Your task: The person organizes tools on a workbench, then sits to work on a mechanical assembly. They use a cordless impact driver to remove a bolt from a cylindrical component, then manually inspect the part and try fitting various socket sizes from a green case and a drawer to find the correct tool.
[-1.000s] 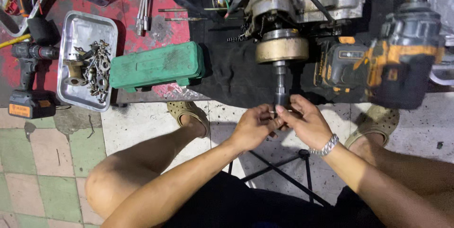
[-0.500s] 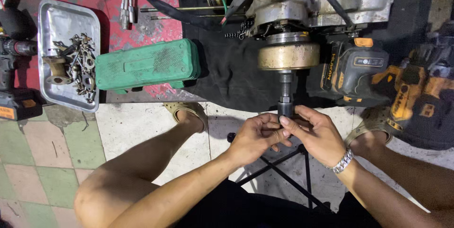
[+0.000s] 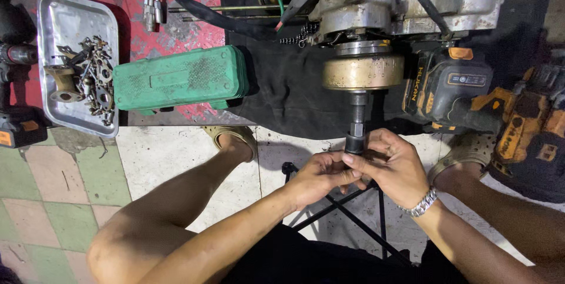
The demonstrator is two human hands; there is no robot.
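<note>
Together, both hands clench the dark threaded steel puller (image 3: 355, 137) at the brass-coloured flywheel's (image 3: 363, 71) 6 o'clock: left hand (image 3: 318, 177) steadying, right hand (image 3: 393, 166) wrapping its end.

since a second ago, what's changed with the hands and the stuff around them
Little changed at the work itself. Both hands, the left hand and the right hand, stay closed around the dark tool on the shaft below the brass-coloured flywheel. The orange and black power tool that was beside the flywheel now sits further right. The green case and metal tray lie as before.
</note>
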